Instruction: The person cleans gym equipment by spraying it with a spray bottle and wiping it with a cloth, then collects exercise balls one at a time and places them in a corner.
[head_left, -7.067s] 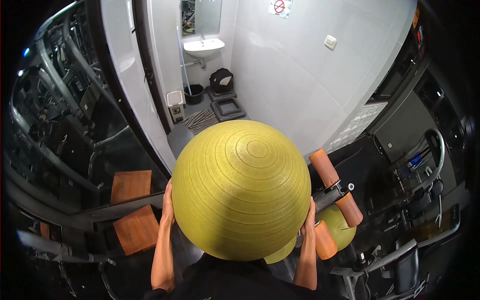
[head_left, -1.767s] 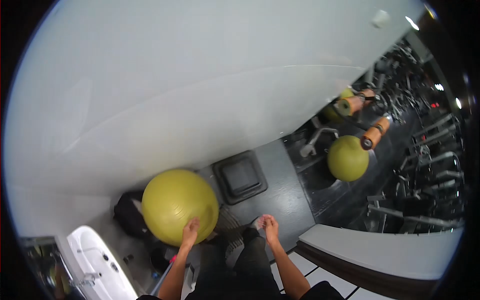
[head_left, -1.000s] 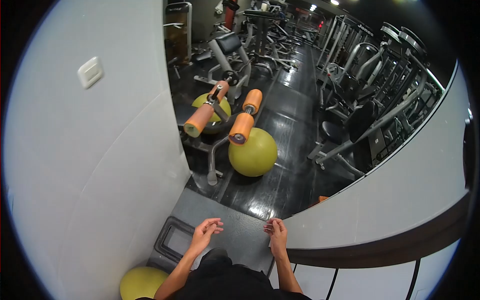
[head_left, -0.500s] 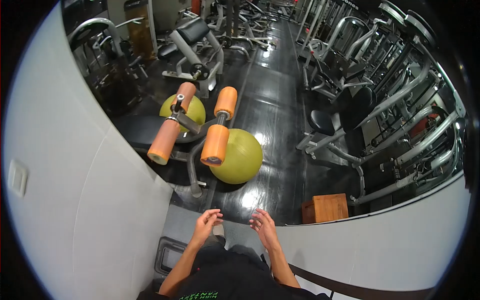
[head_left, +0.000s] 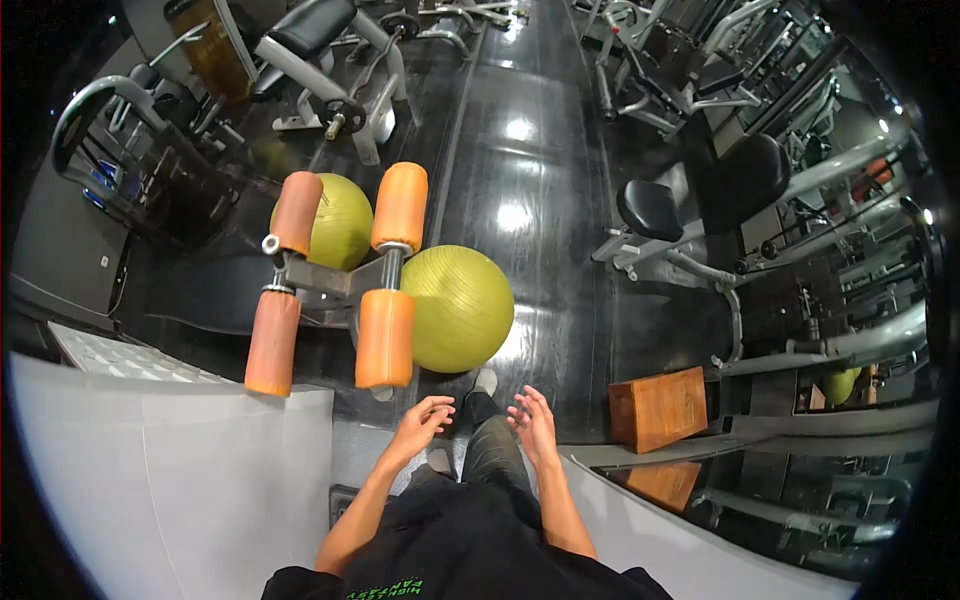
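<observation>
My left hand (head_left: 422,425) hovers in front of my body with its fingers loosely curled and apart, holding nothing. Level with it, my right hand (head_left: 532,424) is raised with fingers spread, also bare. Just beyond both hands sits a yellow-green exercise ball (head_left: 458,310) on the black floor. Left of that ball, a bench with orange foam rollers (head_left: 385,338) and faded pinkish ones (head_left: 272,342) reaches toward me. Behind the rollers, a second yellow-green ball (head_left: 342,225) is partly hidden. Neither hand touches any of these.
A wooden box (head_left: 658,408) stands at the right beside a mirror (head_left: 760,520). Further right is a machine with a black seat (head_left: 650,208). A padded bench (head_left: 310,30) stands far left. White wall (head_left: 220,450) borders my left; glossy black floor (head_left: 510,150) runs ahead.
My view has tilted down and moved forward to the doorway. One foot now rests on the black floor near the ball. Both hands stay raised and hold nothing.
</observation>
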